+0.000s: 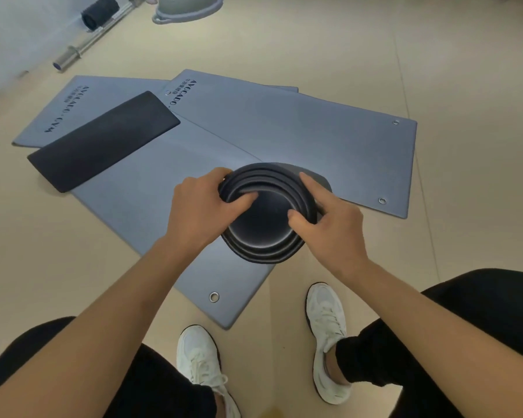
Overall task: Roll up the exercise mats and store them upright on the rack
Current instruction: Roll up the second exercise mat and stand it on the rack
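Observation:
A rolled black mat [263,227] stands on end in front of me, its loose coils seen from above. My left hand [200,206] grips the roll's left rim, fingers curled inside the coil. My right hand [329,218] pinches the right rim, thumb inside and index finger along the outside. Below the roll, three grey mats lie flat and overlapping on the floor: a near one [151,206], a right one [299,131] and a far left one [61,113]. A small black mat [103,140] lies flat across them.
A metal barbell bar [94,43] with a black foam pad [100,10] lies on the beige floor at the top left. A grey half-ball trainer [187,7] sits at the top edge. My feet in white shoes [200,357] stand beside the near mat's corner.

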A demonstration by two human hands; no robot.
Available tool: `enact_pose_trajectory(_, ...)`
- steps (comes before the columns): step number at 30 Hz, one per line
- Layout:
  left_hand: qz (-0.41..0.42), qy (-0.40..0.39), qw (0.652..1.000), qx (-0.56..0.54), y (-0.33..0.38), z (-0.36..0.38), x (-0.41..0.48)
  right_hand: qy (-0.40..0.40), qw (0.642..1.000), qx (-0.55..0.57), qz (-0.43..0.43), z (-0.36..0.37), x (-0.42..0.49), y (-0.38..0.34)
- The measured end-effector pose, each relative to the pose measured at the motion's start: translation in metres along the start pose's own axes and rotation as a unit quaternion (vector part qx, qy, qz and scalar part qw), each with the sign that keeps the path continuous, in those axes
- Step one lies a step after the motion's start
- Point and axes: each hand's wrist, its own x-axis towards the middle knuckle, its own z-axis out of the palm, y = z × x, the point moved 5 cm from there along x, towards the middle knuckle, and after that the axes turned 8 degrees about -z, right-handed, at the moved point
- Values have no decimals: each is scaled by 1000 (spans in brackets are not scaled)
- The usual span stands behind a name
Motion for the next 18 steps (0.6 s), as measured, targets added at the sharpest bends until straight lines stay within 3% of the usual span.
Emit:
enact_pose_trajectory(9,222,-104,967,74,4,10,34,-27,999,-21,-31,15,27,-6)
enact_pose_trajectory(14,228,-56,970,65,0,3,74,4,998,0,-56,14,83,-13)
enact_pose_trajectory(18,194,-18,979,66,1,-1,97,-19,999,-23,-44,16,117,-23)
